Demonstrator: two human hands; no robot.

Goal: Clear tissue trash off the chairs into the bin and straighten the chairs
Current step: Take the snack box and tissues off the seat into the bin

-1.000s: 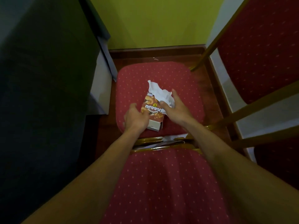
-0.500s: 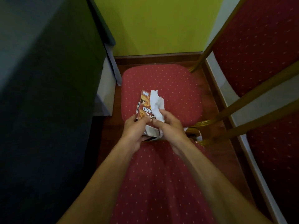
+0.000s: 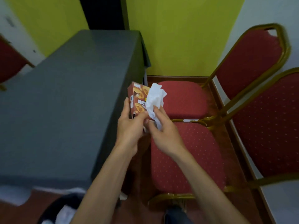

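At bottom left, close to the person's feet, a dark round bin [image 3: 53, 210] with something white inside shows at the frame edge, though blurred. Above it, both hands meet: the left hand [image 3: 129, 125] has its fingers clamped on a snack box [image 3: 137, 101] standing upright, the right hand [image 3: 163, 131] pinching crumpled tissue [image 3: 154, 101] against it. Beyond, two red chair seats [image 3: 182, 101] look bare. Judging by this, the drop lies down and leftward, nearer the left hand.

Red chairs [image 3: 186, 152] on wooden floor [image 3: 233, 152]
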